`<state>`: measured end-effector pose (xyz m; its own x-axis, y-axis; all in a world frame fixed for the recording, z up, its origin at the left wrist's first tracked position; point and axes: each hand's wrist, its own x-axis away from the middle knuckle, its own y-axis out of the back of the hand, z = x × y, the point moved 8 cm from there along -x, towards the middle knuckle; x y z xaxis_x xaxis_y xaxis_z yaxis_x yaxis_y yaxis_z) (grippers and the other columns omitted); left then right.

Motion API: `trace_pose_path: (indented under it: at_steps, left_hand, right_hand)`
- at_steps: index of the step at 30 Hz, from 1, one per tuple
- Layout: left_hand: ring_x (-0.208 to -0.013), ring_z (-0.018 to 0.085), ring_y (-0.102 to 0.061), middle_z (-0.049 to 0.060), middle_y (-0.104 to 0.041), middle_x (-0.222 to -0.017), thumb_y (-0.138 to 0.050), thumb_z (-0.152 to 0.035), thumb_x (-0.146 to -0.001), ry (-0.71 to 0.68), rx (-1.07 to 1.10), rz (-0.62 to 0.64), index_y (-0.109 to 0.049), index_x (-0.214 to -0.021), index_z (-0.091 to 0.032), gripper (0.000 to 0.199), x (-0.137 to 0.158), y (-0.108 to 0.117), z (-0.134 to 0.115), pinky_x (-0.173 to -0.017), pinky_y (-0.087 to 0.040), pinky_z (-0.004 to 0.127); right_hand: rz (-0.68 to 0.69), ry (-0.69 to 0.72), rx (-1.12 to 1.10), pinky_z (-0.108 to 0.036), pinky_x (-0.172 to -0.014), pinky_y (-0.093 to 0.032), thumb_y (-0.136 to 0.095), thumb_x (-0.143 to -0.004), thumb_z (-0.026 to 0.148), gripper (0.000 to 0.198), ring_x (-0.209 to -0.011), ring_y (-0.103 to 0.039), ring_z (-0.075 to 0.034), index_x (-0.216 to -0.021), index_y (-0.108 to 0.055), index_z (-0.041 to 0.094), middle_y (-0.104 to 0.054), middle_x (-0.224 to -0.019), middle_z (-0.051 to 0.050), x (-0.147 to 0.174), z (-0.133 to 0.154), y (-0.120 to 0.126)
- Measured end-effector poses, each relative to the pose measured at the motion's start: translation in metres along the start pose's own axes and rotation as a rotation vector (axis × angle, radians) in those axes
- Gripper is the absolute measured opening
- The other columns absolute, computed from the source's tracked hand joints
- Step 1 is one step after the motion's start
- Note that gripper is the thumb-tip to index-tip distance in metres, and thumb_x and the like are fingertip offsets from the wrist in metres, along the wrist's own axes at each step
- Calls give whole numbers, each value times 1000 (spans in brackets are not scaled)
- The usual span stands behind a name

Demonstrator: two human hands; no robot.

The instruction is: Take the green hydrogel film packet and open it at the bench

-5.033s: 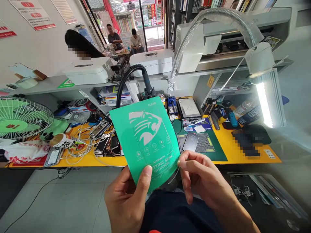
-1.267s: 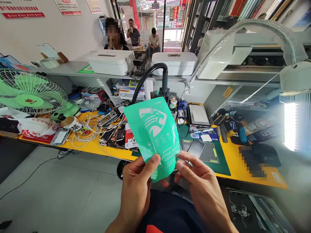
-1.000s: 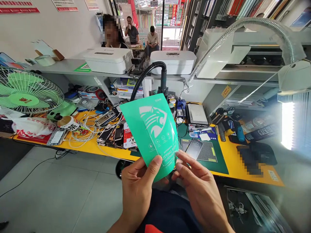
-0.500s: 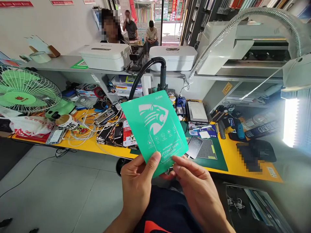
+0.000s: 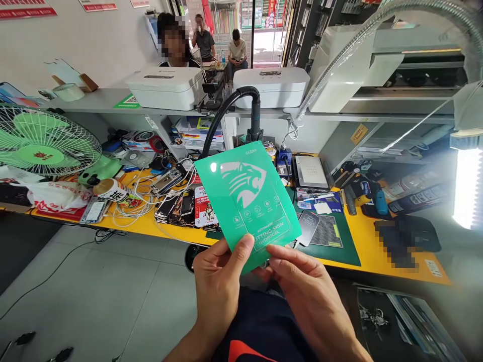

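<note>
A green hydrogel screen film sheet (image 5: pixel 245 201) is held up in front of me, tilted, with a white big-cat logo and printed words on it. A rounded phone-shaped outline shows on its lower right part. My left hand (image 5: pixel 221 281) grips the sheet's lower left edge, thumb flat on the front and fingers behind. At the lower right edge, near the bottom of that outline, my right hand (image 5: pixel 309 286) has thumb and fingertips pinched together on the film. The right hand's other fingers are partly hidden behind the sheet.
Beyond the sheet, the yellow workbench (image 5: pixel 377 251) carries a green mat (image 5: pixel 349 251), a phone (image 5: pixel 308 227), tangled white cables (image 5: pixel 139 201) and several phone parts. A green fan (image 5: pixel 41 151) stands left. A black flexible hose (image 5: pixel 222 118) arches behind; a lamp (image 5: pixel 468 186) glows right.
The whole view has shifted slightly, so the bench appears further right. A bright glare spot now shows at the sheet's upper left. Both hands keep their hold on the film.
</note>
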<state>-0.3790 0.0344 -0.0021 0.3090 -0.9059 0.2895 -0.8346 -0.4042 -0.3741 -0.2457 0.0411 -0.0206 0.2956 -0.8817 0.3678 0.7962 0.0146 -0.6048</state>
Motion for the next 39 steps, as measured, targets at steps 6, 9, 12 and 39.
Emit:
trace_pose_path:
  at_steps: [6, 9, 12, 39]
  left_hand:
    - [-57, 13, -60, 1, -68, -68, -82, -42, -81, 44, 36, -17, -79, -83, -19, 23, -1, 1, 2, -49, -50, 21]
    - [-57, 12, -59, 1, -67, -67, -82, -38, -80, 69, 64, -17, -79, -81, -17, 21, -3, 0, 1, -50, -51, 20]
    - [-56, 11, -60, 2, -67, -67, -84, -35, -77, 86, 90, -20, -78, -80, -16, 20, -4, -2, -1, -48, -50, 19]
    - [-64, 12, -65, 2, -72, -83, -86, -34, -75, 131, 100, -58, -75, -91, -18, 24, -2, 7, 5, -56, -56, 19]
  right_hand:
    - [4, -26, -4, -23, -75, -55, -91, -76, 33, 22, -73, -69, -14, -95, -85, 23, -73, -80, -3, -1, 1, 0]
    - [6, -29, -14, -24, -75, -55, -91, -76, 33, 22, -72, -67, -13, -94, -85, 23, -72, -81, -3, 0, 2, -2]
    - [19, -28, -1, -26, -76, -55, -90, -77, 34, 23, -73, -67, -14, -96, -85, 22, -73, -83, -3, 1, 2, -3]
    - [-93, 565, 646, -23, -73, -59, -69, -95, 20, 23, -84, -62, -17, -112, -79, 33, -66, -92, -3, 21, 33, -7]
